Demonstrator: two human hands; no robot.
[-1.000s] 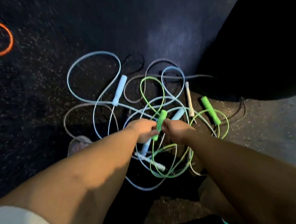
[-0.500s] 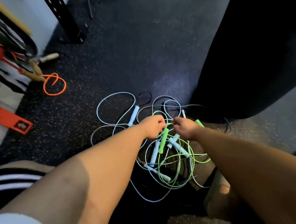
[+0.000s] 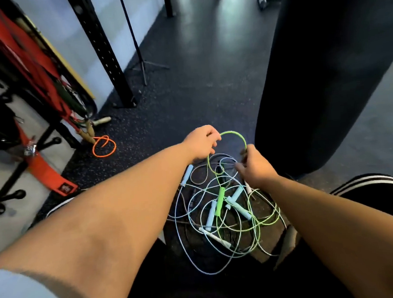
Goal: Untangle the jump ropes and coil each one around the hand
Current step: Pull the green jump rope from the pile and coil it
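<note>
While both arms are reaching forward, I am logging the left hand (image 3: 201,142) pinching one end of a raised arc of the green jump rope (image 3: 232,132), fingers curled on the cord. The right hand (image 3: 256,166) is gripping the other end of that arc. Its fingertips are blurring, so I cannot tell whether a dark cord is caught in them as well. The arc is standing up between the two hands. The tangle of jump ropes (image 3: 223,216) is lying on the floor (image 3: 187,91) just below and nearer than both hands, between the forearms, and the green cord is running down into it. Handles I am counting in the heap: one green handle (image 3: 220,203); four pale blue handles, one of them (image 3: 187,175) lying at the left edge just beside the left wrist; one slim white handle (image 3: 216,237) at the near side. Cord colours I am noting: green, pale blue, grey-white, black. One orange cord (image 3: 104,147) is lying looped to the left, well apart from the heap. One black punching bag (image 3: 325,70) is hanging to the right, beyond the right hand.
</note>
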